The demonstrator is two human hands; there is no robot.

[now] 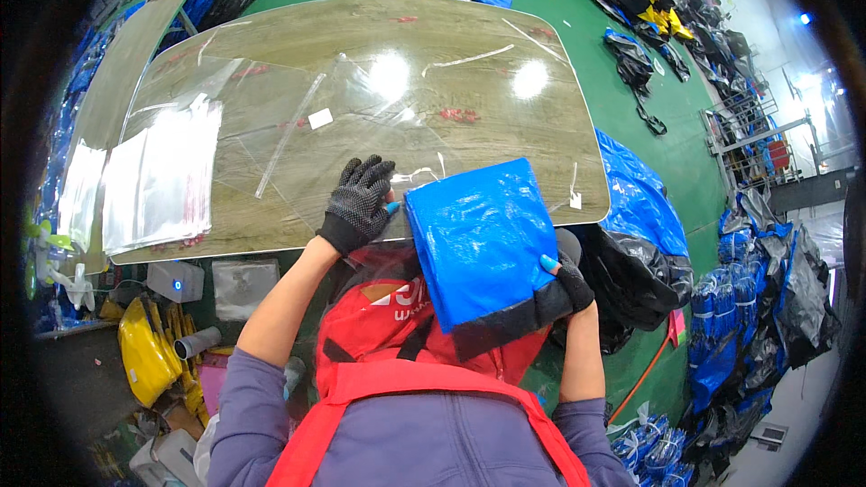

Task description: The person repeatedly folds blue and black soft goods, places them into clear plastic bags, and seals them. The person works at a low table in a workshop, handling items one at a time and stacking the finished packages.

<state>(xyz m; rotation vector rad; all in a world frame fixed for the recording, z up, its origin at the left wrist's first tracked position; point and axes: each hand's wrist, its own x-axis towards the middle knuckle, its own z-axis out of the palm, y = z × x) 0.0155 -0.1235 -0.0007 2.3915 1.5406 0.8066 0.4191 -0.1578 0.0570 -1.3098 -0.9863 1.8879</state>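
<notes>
Fingers of your right hand (pixel 572 289) are gripping the lower right corner of the folded blue sheet (pixel 483 234), the thumb lying on top. This sheet is overlapping the near edge of the surface (pixel 505 99), in front of your red apron (pixel 433 374). Your left hand (pixel 359 200) is reaching just beside the sheet, its fingers slightly spread and holding nothing visible.
</notes>
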